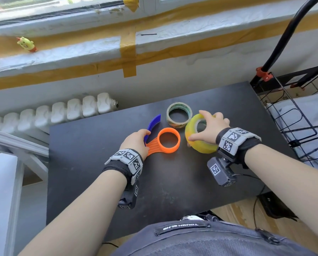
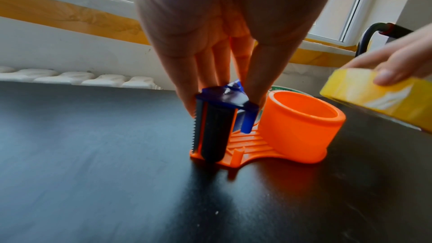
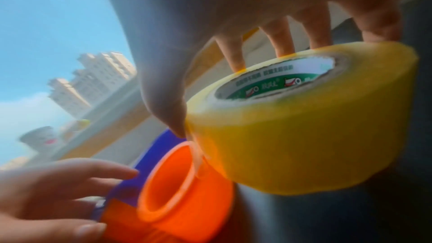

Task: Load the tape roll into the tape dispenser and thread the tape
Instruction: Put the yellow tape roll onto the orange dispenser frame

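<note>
An orange tape dispenser [image 1: 168, 140] with a blue handle [image 1: 153, 124] lies flat on the black table [image 1: 99, 172]; its round hub [image 2: 301, 127] points up. My left hand [image 1: 136, 143] holds the dispenser at its cutter end [image 2: 210, 128], fingers and thumb pinching the blue and black part. My right hand [image 1: 208, 129] grips a yellow tape roll [image 1: 200, 145] from above, tilted and lifted just right of the hub. In the right wrist view the yellow roll [image 3: 315, 127] hangs beside the orange hub [image 3: 177, 182], a loose clear tape end trailing between them.
A second, thinner tape roll [image 1: 179, 115] lies behind the dispenser. A black wire rack [image 1: 293, 126] stands off the table's right edge. A radiator [image 1: 52, 113] and a taped windowsill [image 1: 117, 52] lie beyond the far edge.
</note>
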`<action>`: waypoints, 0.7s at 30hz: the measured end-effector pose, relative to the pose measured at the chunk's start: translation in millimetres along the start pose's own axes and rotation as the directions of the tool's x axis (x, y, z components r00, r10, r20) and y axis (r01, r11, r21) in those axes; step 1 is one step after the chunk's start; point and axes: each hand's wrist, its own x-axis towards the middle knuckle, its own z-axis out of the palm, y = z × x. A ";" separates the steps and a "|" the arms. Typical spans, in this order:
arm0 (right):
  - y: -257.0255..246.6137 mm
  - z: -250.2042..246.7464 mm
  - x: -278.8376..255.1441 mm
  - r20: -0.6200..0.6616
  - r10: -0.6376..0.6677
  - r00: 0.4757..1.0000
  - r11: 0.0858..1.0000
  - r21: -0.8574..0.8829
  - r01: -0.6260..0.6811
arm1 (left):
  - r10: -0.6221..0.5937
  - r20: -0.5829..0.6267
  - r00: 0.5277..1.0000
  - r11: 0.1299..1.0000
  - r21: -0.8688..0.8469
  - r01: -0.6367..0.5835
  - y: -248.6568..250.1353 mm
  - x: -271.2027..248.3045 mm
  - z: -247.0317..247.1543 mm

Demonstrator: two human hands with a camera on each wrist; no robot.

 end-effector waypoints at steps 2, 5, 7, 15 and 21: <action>-14.0 -4.0 -11.4 0.005 -0.083 0.997 0.997 0.007 0.083 | 0.012 0.005 1.000 1.000 -0.004 -0.012 -1.0 -2.0 -0.4; -39.1 0.7 -28.4 0.041 -0.207 0.977 0.978 -0.028 0.208 | 0.029 0.022 0.999 1.000 -0.007 -0.029 -3.8 -7.8 0.4; -54.5 10.9 -38.2 0.077 -0.267 0.961 0.958 -0.088 0.274 | 0.039 0.023 0.999 0.999 -0.012 -0.039 -7.0 -12.9 1.4; -79.7 52.5 -51.3 0.106 -0.340 0.934 0.860 -0.367 0.355 | 0.044 0.042 0.998 0.997 -0.065 -0.041 -21.6 -31.7 4.7; -78.6 72.9 -51.7 0.117 -0.345 0.931 0.832 -0.421 0.361 | 0.064 0.048 0.997 0.991 -0.118 -0.058 -28.7 -37.9 6.0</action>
